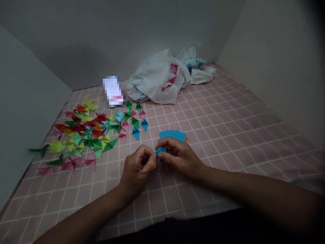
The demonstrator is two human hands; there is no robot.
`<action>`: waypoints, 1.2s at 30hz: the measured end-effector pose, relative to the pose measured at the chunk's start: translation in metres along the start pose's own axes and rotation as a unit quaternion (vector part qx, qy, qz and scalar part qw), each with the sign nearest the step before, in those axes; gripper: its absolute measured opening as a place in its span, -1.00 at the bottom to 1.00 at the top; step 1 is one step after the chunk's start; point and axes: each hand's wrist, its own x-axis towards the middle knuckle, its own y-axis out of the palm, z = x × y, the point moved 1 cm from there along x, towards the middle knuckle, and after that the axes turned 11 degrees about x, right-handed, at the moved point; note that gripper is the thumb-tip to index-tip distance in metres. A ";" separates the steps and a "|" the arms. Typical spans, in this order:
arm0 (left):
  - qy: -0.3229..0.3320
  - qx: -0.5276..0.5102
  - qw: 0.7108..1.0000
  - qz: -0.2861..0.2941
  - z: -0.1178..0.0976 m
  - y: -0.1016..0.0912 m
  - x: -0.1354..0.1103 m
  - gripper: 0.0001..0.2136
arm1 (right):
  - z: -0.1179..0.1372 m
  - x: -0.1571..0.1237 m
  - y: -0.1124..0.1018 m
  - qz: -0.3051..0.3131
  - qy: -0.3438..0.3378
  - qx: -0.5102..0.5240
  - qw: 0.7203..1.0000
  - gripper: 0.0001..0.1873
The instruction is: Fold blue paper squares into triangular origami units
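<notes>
My left hand (pixel 138 166) and my right hand (pixel 177 156) meet over the pink checked surface (pixel 215 128), fingers pinched together on a small folded blue paper piece (pixel 160 150). Only a corner of that piece shows between the fingertips. Just behind my right hand lies a small stack of flat paper sheets (pixel 173 135), blue on top with an orange edge showing. To the left spreads a heap of several folded paper triangles (pixel 86 132) in green, yellow, red, pink and blue.
A crumpled white plastic bag (pixel 158 79) with red print lies at the back, with more crumpled plastic (pixel 196 69) beside it. A small blurred white packet (pixel 113 90) stands near the bag. Grey walls close in the left, back and right sides.
</notes>
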 end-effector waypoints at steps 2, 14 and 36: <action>-0.002 0.010 1.000 0.006 0.001 0.000 0.000 -0.80 | 0.002 0.000 -0.001 0.011 0.009 0.010 1.000 -0.85; 0.047 -0.051 0.997 0.025 0.001 -0.010 0.012 -0.81 | 0.002 0.000 0.002 0.046 0.119 0.058 0.990 -0.77; 0.073 -0.048 0.991 0.105 0.003 -0.004 0.015 -0.80 | 0.000 0.004 -0.001 -0.010 0.004 -0.071 0.997 -0.73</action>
